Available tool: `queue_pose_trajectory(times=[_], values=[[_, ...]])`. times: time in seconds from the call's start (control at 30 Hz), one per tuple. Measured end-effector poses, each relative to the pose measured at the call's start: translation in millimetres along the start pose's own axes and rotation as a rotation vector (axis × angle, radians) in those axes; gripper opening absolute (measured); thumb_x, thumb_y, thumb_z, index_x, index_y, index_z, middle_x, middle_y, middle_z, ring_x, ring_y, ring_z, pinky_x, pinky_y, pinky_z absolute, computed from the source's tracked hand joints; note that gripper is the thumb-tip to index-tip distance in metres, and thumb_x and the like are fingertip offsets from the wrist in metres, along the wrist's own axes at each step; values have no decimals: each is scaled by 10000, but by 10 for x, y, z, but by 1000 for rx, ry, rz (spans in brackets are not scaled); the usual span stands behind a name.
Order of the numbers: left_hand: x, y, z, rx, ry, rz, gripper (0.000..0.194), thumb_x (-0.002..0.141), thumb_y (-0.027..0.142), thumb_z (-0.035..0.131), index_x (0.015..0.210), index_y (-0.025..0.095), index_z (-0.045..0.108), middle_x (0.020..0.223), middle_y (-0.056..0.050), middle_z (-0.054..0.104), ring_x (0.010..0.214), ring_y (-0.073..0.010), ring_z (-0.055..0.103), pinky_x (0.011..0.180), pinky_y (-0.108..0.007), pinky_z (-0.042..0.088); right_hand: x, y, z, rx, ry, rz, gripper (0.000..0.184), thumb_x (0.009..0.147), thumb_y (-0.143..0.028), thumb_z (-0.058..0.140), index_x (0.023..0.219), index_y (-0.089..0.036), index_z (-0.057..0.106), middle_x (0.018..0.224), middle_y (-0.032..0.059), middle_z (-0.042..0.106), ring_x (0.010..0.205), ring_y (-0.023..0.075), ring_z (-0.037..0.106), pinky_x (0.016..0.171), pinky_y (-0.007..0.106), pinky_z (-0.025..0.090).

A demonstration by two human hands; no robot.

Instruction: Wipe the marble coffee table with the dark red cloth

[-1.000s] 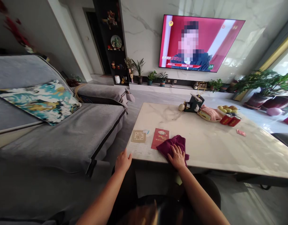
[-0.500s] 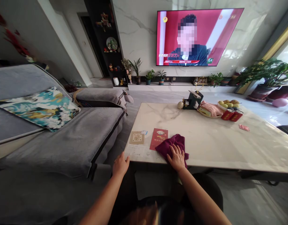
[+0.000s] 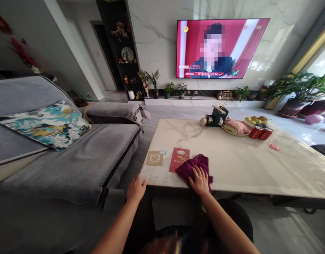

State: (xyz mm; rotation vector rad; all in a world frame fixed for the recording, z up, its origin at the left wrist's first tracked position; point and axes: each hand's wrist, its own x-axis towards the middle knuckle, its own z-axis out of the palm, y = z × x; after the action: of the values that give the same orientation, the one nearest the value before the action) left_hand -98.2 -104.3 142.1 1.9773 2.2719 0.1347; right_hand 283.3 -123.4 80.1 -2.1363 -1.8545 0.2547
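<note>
My right hand [image 3: 200, 181] lies flat, fingers spread, on a dark magenta cloth [image 3: 191, 166] at the near edge of the white marble coffee table [image 3: 239, 165]. The cloth partly overlaps a red envelope [image 3: 179, 157]. My left hand [image 3: 136, 188] rests at the table's near left corner, fingers loosely apart, holding nothing. A tan square card [image 3: 154, 158] lies just beyond it on the tabletop.
At the table's far end stand a black box [image 3: 217, 115], a plate with pink cloth [image 3: 235, 127], a fruit bowl [image 3: 256, 121] and two red cans [image 3: 260, 133]. A grey sofa [image 3: 72, 155] with a patterned cushion [image 3: 43, 123] is on the left. A wall television [image 3: 220, 47] faces me.
Both hands stay almost in place; the right hand keeps pressing the cloth. The view shifted slightly as my head moved.
</note>
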Motion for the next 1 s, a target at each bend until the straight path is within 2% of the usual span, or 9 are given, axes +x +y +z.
queue_pose_trajectory(times=[0.13, 0.23, 0.33, 0.4, 0.47, 0.57, 0.67, 0.83, 1.0], values=[[16, -24, 29, -2, 4, 11, 518, 1189, 298, 463, 1608, 27, 602, 1484, -253, 811, 1394, -334, 786, 1192, -407, 598, -16, -64, -86, -22, -46, 22, 738, 1131, -484, 490, 1835, -264, 458, 1947, 105, 396, 1835, 381, 263, 1481, 671, 224], [29, -42, 45, -4, 7, 18, 533, 1196, 311, 455, 1621, 21, 595, 1467, -254, 816, 1369, -342, 799, 1173, -412, 608, -2, -114, -210, -34, -106, 23, 786, 1118, -516, 545, 1853, -264, 421, 1947, 120, 391, 1837, 412, 249, 1474, 696, 222], [47, -60, 58, -7, 11, 37, 543, 1196, 314, 465, 1624, 5, 593, 1454, -267, 817, 1365, -352, 800, 1174, -421, 610, 52, -175, -365, -4, -152, 15, 845, 1112, -582, 578, 1871, -269, 377, 1914, 145, 446, 1806, 423, 323, 1462, 674, 258], [65, -72, 72, -7, 17, 49, 541, 1193, 309, 474, 1617, -2, 601, 1432, -275, 822, 1350, -358, 805, 1173, -429, 610, 103, -241, -443, 16, -136, 58, 868, 1118, -620, 568, 1880, -268, 351, 1908, 168, 446, 1791, 422, 356, 1452, 650, 278], [84, -85, 93, -4, 25, 61, 539, 1187, 296, 480, 1612, -10, 606, 1423, -285, 821, 1339, -362, 807, 1172, -438, 610, 157, -331, -468, 19, -121, 128, 909, 1109, -668, 579, 1888, -274, 327, 1947, 186, 362, 1810, 446, 310, 1445, 663, 270], [111, -110, 135, 5, 34, 76, 547, 1174, 276, 494, 1608, -38, 606, 1427, -299, 816, 1361, -367, 796, 1195, -441, 601, 224, -472, -401, 0, -178, 178, 1011, 1051, -714, 674, 1893, -289, 309, 1981, 204, 261, 1834, 503, 211, 1438, 730, 217], [133, -149, 187, 14, 40, 96, 544, 1165, 272, 505, 1598, -35, 623, 1448, -296, 812, 1390, -363, 784, 1209, -431, 595, 265, -532, -283, -28, -207, 168, 1034, 1017, -646, 744, 1888, -284, 321, 1972, 222, 281, 1840, 516, 174, 1437, 761, 156], [190, -250, 315, 10, 53, 134, 568, 1164, 294, 466, 1596, -40, 622, 1435, -294, 820, 1369, -378, 794, 1201, -463, 610, 291, -433, -145, -17, -124, 133, 891, 1057, -590, 662, 1856, -283, 414, 1953, 183, 355, 1843, 459, 202, 1461, 693, 152], [262, -353, 463, 1, 74, 160, 604, 1154, 349, 433, 1582, -31, 625, 1439, -296, 816, 1366, -373, 797, 1199, -462, 618, 310, -366, -72, -6, -88, 123, 862, 1059, -592, 640, 1841, -288, 445, 1938, 169, 393, 1837, 432, 233, 1471, 676, 157]])
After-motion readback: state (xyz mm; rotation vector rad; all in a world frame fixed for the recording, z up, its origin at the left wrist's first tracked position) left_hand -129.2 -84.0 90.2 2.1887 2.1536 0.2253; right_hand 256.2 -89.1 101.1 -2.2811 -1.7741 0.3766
